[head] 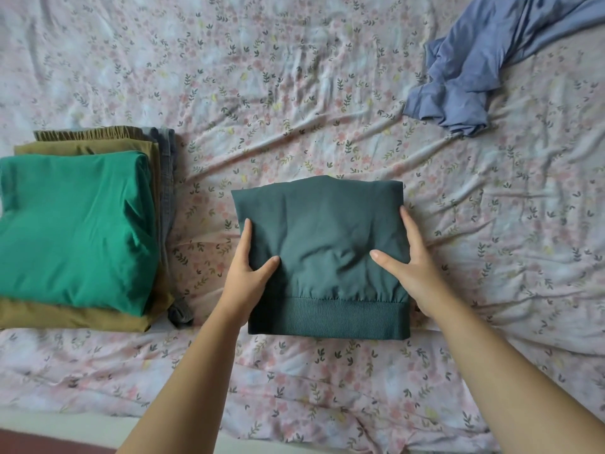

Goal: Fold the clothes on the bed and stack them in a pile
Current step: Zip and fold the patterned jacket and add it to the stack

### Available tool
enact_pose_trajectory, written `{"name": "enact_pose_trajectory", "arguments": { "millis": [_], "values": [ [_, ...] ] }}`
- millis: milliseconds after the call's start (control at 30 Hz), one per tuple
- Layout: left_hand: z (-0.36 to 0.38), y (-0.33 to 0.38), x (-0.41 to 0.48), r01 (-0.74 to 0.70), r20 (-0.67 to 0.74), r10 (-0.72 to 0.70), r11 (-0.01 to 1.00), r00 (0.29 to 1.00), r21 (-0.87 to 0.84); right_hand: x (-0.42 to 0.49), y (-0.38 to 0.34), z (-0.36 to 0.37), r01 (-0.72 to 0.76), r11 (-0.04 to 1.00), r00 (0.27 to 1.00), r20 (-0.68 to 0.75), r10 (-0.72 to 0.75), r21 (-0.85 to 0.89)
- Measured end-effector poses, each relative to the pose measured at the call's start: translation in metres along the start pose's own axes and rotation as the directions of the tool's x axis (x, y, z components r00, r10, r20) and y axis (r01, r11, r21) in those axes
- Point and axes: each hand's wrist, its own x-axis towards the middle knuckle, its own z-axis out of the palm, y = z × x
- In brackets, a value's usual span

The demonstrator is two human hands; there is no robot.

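Both hands, left hand (246, 276) and right hand (413, 268), clamp the folded dark-green sweatshirt (322, 257) mid-bed; a loose grip risks it unfolding before reaching the pile (75, 231) at the left edge.

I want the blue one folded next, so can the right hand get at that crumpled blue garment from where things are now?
Probably, but not at once. The right hand is gripping the folded dark teal garment. The blue garment lies apart at the far right, with only bare sheet between.
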Motion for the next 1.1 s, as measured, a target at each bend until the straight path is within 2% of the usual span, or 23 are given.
{"name": "enact_pose_trajectory", "arguments": {
  "millis": [167,333,567,733,900,1000,1100],
  "values": [
    [-0.007,0.016,-0.017,-0.14,-0.012,0.14,0.99,0.99,0.012,-0.028,-0.017,0.012,0.067,0.995,0.99,-0.13,-0.057,0.075],
    [-0.043,0.039,-0.036,-0.291,-0.05,0.293,0.956,0.955,0.041,-0.065,-0.04,0.039,0.105,0.979,0.967,-0.249,-0.059,0.176],
    [-0.16,0.056,-0.037,-0.385,-0.118,0.401,0.912,0.908,0.143,-0.085,-0.112,0.133,0.221,0.967,0.95,-0.251,-0.186,0.122],
    [-0.266,0.056,-0.027,-0.349,-0.193,0.382,0.919,0.904,0.183,-0.084,-0.163,0.228,0.301,0.949,0.942,-0.185,-0.28,0.098],
    [-0.345,0.028,0.003,-0.245,-0.162,0.283,0.945,0.945,0.218,-0.062,-0.176,0.317,0.355,0.934,0.927,-0.141,-0.347,0.037],
    [-0.368,-0.005,0.032,-0.163,-0.153,0.217,0.939,0.964,0.303,-0.041,-0.163,0.347,0.286,0.957,0.952,-0.099,-0.29,-0.049],
    [-0.379,-0.033,0.053,-0.112,-0.143,0.167,0.936,0.975,0.334,-0.02,-0.141,0.356,0.154,0.982,0.971,-0.167,-0.171,-0.109]
  ]
}}
